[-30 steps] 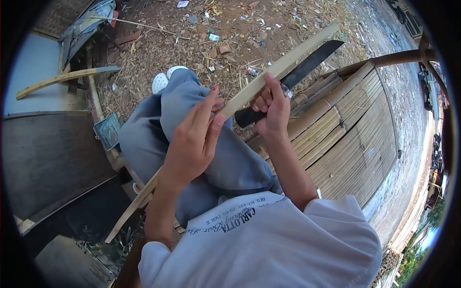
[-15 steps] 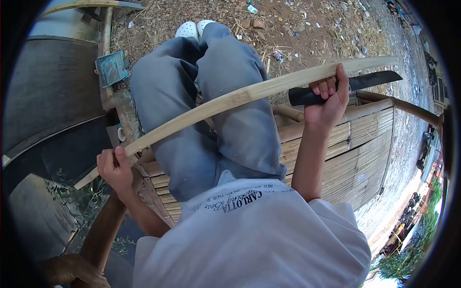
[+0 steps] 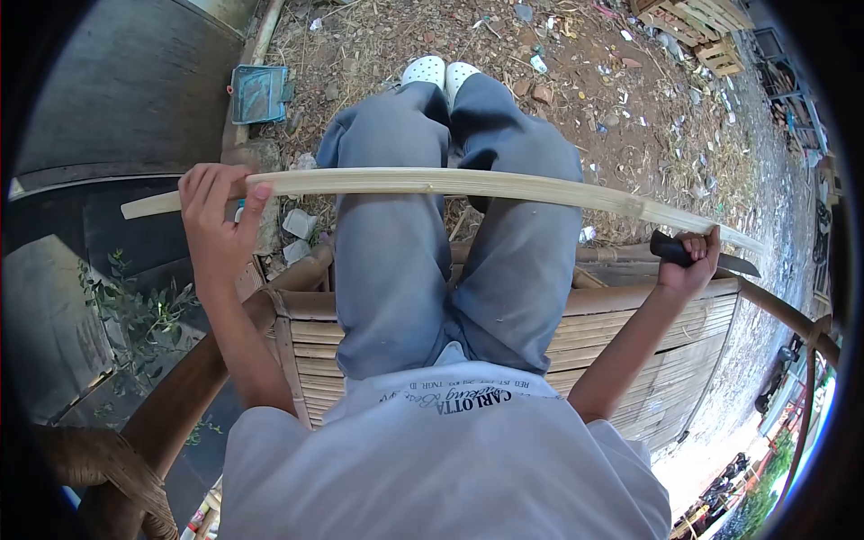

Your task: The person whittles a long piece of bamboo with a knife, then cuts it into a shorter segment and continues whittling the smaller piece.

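Note:
A long, pale bamboo strip [image 3: 432,182] lies across my lap just above the knees, bowed slightly, its right part sloping down. My left hand [image 3: 219,211] is closed around it near its left end, thumb on the near side. My right hand [image 3: 691,268] grips the black handle of a knife [image 3: 670,250], whose dark blade points right beneath the strip. One raised finger of that hand touches the strip near its right end. Part of the blade is hidden behind my fingers.
I sit on a bamboo-slat bench [image 3: 630,315] with a bamboo rail [image 3: 193,387] at left. A blue plastic basket [image 3: 259,94] stands by the wall. Littered dirt lies ahead, with wooden crates [image 3: 688,22] at top right. A leafy plant [image 3: 148,310] grows at left.
The strip has swung from a steep slant, right end high, to nearly level. My left hand has risen in view; my right hand, still holding the knife, has moved right and down along the strip.

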Available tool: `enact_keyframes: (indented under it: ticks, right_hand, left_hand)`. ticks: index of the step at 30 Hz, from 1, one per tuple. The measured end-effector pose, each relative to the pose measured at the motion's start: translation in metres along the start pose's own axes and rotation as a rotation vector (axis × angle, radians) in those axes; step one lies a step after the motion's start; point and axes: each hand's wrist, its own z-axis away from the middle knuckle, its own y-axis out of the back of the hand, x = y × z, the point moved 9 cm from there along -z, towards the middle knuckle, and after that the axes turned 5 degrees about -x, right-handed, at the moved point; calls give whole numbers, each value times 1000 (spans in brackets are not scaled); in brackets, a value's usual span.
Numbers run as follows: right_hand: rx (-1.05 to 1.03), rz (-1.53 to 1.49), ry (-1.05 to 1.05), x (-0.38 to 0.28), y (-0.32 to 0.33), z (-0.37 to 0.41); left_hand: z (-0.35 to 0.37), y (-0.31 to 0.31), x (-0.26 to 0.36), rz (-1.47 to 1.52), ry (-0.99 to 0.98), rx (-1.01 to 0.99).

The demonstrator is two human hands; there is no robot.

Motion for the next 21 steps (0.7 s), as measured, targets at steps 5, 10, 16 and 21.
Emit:
enact_keyframes:
  ticks: [5,10,16,21]
  right_hand:
    - [18,145,51,-15,-13,13]
    - [84,340,65,-8,-26,51]
    - [114,600,24,7,-31,91]
    - [44,736,49,16,-37,97]
  left_hand:
    - [-3,-23,0,150,103,-113]
    - [-25,-32,31,250,95,-115]
    - [-24,-13,12,188,83,-122]
    - [-7,-18,-2,113,124,-140]
